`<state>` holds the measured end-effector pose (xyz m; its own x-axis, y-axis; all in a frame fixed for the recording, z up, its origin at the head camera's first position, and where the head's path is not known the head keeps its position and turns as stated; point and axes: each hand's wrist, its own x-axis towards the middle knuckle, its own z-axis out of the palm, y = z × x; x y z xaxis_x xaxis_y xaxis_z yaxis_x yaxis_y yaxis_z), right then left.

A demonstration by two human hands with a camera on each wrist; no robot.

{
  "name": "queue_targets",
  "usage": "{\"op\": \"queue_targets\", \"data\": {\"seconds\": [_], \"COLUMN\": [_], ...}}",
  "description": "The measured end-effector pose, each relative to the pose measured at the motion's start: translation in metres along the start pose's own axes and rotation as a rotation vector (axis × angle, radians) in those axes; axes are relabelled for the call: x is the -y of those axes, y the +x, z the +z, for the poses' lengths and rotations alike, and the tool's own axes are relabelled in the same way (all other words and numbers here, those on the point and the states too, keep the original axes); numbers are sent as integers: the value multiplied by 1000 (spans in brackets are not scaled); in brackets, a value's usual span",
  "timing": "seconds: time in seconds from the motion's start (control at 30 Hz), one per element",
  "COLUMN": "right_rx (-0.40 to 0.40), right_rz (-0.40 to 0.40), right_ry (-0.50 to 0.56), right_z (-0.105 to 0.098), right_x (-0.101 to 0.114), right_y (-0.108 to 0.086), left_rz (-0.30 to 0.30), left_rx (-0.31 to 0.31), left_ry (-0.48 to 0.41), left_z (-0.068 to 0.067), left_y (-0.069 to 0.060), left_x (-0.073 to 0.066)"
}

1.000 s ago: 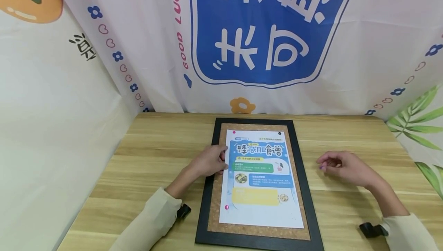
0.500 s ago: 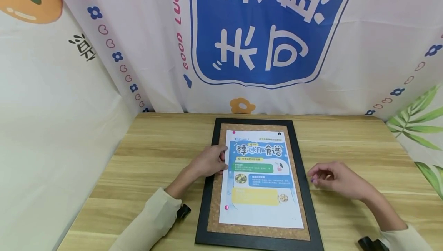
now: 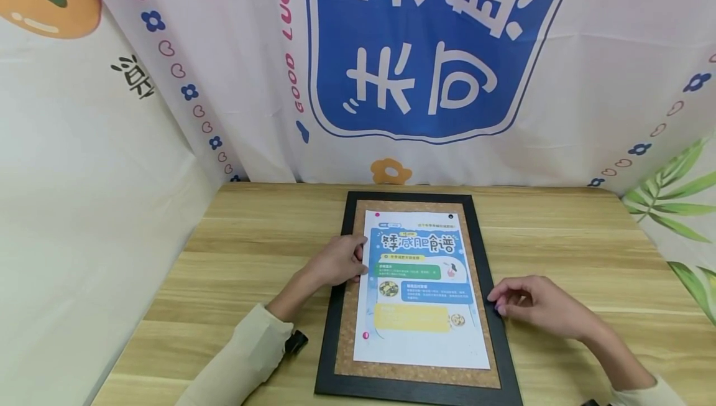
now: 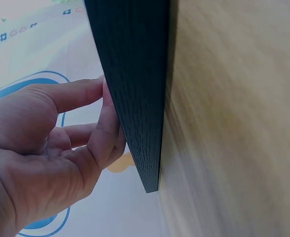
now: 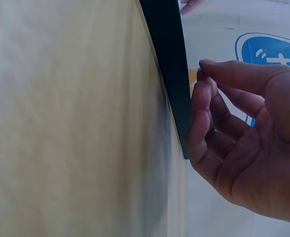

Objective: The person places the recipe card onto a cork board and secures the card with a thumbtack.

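A printed poster sheet (image 3: pixel 419 350) lies on a cork board (image 3: pixel 347 337) with a black frame (image 3: pixel 414 390). Pushpins sit in three of its corners: a pink pushpin (image 3: pixel 377 214) at top left, a black pushpin (image 3: pixel 450 216) at top right, another pink pushpin (image 3: pixel 366 335) at bottom left. My left hand (image 3: pixel 337 259) rests across the frame's left side, fingertips touching the sheet's left edge. My right hand (image 3: pixel 539 305) pinches a small purple pushpin (image 3: pixel 498 308) by the frame's right side. In the right wrist view, only a bit of that purple pushpin (image 5: pixel 201 62) shows at the fingertips.
The board lies on a wooden table (image 3: pixel 240 257). Behind it hangs a white printed cloth (image 3: pixel 252 83) with a large blue badge. Another white cloth (image 3: pixel 84 207) covers the left side. Black wrist straps show at the sleeves.
My right hand has moved left and toward me with the purple pushpin, from over the table to the frame's right side. The left hand and the board stay put.
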<state>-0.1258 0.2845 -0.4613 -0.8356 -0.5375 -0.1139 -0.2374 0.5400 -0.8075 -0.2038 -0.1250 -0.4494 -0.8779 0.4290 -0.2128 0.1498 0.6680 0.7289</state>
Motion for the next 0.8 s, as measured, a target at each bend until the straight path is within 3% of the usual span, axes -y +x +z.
{"op": "queue_targets", "data": {"seconds": [0.3,0.8], "right_rx": [20,24], "right_rz": [30,-53], "right_ry": [34,56], "right_z": [8,21], "right_x": [6,12], "right_y": [-3,-11], "left_rz": [-1,0], "left_rx": [-1,-2], "left_ry": [3,1], "left_z": [0,0], "left_y": [0,-1], "left_x": [0,-1]}}
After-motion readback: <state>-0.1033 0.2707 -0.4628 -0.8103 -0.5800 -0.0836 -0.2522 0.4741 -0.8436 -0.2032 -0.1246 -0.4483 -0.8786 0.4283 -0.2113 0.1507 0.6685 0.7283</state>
